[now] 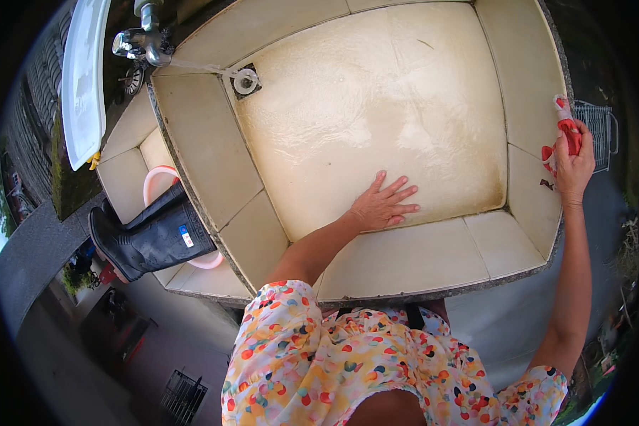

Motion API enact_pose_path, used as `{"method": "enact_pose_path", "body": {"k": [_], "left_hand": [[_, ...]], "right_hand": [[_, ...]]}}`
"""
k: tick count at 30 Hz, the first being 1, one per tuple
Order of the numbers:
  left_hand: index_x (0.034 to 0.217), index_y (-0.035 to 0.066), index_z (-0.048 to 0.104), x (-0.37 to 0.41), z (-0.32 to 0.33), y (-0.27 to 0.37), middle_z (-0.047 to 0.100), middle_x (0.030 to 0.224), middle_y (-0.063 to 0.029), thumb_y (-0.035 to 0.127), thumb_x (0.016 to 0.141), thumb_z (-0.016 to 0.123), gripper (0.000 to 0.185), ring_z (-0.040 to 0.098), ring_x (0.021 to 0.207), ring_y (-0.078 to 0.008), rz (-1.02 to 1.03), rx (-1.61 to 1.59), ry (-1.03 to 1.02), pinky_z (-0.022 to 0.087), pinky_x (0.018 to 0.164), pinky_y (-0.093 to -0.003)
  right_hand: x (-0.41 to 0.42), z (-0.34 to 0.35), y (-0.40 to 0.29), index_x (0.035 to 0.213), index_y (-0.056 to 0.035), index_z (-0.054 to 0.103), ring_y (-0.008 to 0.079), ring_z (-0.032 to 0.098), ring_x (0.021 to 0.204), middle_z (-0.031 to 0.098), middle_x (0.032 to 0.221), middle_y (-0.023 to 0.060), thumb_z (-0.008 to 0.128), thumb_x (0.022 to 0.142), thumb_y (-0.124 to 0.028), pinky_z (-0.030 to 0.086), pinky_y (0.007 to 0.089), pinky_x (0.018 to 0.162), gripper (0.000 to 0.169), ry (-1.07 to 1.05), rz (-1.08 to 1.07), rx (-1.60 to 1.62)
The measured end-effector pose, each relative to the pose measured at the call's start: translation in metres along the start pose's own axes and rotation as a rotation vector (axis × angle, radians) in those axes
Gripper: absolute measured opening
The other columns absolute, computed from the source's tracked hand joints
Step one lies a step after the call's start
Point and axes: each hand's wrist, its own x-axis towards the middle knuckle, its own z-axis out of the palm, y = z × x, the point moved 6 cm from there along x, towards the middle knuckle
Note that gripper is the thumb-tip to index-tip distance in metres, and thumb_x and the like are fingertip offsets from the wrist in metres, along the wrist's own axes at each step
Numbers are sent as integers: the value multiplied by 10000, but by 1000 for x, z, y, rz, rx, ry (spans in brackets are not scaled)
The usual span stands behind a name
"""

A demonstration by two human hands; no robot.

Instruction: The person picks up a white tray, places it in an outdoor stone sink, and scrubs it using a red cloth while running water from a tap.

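My left hand (387,204) lies with spread fingers in shallow water at the near side of a tiled sink basin (404,255), holding nothing. At the basin's right rim, my right hand (576,162) grips a red and white cloth (570,136). A small dark red scrap (546,184) sticks to the wall just left of that hand. Water runs from a metal tap (149,45) at the upper left towards the round drain (245,81) in the basin's far left corner. Water covers the basin floor.
Black rubber boots (154,239) rest across a second tiled basin at left, over a pink-rimmed tub (207,262). A white plastic basin (85,80) stands upper left, near a metal sink strainer (134,81). A wire rack (599,136) is beyond the right rim.
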Motion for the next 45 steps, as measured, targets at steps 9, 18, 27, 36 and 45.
{"method": "enact_pose_path", "body": {"k": [9,18,27,36,45], "left_hand": [[1357,225,331,-103,-74,-202,191,1452,-99,464,876,371,538,107,1337,-361,-993,235,365,33,1027,-592],[1399,65,157,-129,-96,-216,89,1459,-169,465,917,268,636,62,1346,-342,-1191,-112,540,59,1076,-483],[1335,-131,86,-169,11,-103,40,1402,-329,455,884,356,787,27,1324,-421,-1625,1,399,28,1082,-469],[1352,-94,132,-127,-42,-170,105,1428,-258,461,886,347,756,58,1339,-367,-1399,23,569,33,1080,-457],[1356,57,293,-89,-123,-258,156,1439,-195,438,877,412,623,121,1330,-368,-1034,2,697,79,1055,-523]], "right_hand": [[-5,0,17,1092,-49,544,234,589,836,599,951,120,585,818,-221,456,307,762,326,44,-48,-34],[-1,3,15,1091,-49,539,235,590,838,597,965,117,588,813,-228,456,301,766,334,20,-59,-84],[-2,3,14,1110,-32,525,254,583,868,586,1004,131,577,804,-205,450,309,783,355,2,-43,-37],[-9,3,28,1115,-8,515,190,567,843,587,980,123,568,824,-137,448,285,778,322,-22,24,33],[-2,2,3,1084,-16,527,196,563,805,580,931,106,582,802,-136,446,282,748,311,-23,-60,85]]}}
